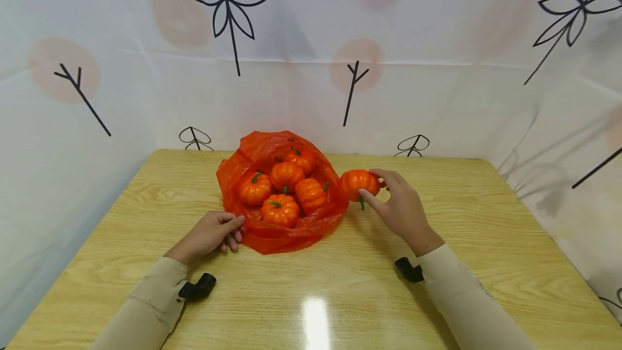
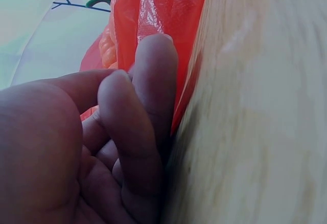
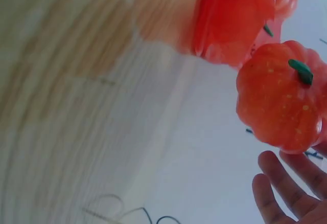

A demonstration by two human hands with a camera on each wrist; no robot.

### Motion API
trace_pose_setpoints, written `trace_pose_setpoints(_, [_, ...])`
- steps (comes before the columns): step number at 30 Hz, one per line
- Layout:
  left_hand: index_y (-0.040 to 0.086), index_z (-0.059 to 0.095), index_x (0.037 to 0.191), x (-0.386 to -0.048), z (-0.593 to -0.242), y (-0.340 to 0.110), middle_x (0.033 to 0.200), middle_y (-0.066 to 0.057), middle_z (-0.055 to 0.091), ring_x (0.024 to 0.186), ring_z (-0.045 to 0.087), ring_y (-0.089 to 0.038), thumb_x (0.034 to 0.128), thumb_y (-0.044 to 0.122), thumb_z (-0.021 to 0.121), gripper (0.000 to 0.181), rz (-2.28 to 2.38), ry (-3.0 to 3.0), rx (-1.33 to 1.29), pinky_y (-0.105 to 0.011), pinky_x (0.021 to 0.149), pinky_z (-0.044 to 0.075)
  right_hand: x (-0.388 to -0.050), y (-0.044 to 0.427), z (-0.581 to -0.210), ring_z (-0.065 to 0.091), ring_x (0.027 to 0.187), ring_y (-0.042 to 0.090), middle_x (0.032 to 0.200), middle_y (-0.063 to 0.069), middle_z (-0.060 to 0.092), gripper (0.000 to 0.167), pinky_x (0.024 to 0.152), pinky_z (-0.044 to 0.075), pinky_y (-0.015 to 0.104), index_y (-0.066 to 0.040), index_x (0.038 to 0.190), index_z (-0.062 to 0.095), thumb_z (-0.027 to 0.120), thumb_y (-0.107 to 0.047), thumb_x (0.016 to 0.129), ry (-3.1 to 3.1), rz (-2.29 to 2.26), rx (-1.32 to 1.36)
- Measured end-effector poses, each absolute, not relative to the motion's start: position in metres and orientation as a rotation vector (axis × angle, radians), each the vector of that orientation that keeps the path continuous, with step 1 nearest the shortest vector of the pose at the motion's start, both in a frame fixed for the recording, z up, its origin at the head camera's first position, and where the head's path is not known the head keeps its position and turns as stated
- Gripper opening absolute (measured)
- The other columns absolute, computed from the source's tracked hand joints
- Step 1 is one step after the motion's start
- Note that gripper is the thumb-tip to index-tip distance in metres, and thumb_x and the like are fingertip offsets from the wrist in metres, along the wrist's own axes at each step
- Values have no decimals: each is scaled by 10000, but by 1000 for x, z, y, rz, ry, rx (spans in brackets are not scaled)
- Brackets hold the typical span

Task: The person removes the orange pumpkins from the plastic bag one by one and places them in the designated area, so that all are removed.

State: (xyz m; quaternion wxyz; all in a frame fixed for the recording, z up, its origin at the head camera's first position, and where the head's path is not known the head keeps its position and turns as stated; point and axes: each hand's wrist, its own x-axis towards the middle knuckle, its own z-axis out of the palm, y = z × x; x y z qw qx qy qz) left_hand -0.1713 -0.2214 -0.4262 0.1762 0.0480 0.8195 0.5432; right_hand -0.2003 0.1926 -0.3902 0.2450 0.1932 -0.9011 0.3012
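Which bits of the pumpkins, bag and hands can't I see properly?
Head view: undersides of the bagged pumpkins, hidden beneath their own tops.
Head view: print on the red bag, too small to read.
Left wrist view: whether the left hand pinches the bag, blocked by its fingers.
Right wrist view: part of the right hand, cut off by the edge.

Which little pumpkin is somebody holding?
The pumpkin gripped by the right hand, at the right edge of the red bag; the other five pumpkins sit inside the bag.

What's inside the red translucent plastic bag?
Five glossy, ribbed, green-stemmed orange pumpkins show inside the red translucent plastic bag. Anything beneath them is covered and can't be seen.
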Motion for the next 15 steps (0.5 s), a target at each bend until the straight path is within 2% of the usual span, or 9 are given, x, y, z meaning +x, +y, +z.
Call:
trace_pose_setpoints(6, [-13,661,900,-172,-427,-222,757,-31,652,596,653,-145,1045,367,534,426,1536,2333,140,-237,498,511,-206,202,-390,651,966,331,1211,180,645,479,835,563,509,-3,1301,595,728,-283,935,-2535,858,456])
trace_pose_setpoints(15, [-6,662,887,-172,-429,-222,754,-33,655,596,653,-145,1040,381,538,435,1533,2334,138,-239,497,510,-213,218,-393,666,979,331,1213,164,664,565,814,564,489,-57,1305,582,606,-512,971,-2761,900,290])
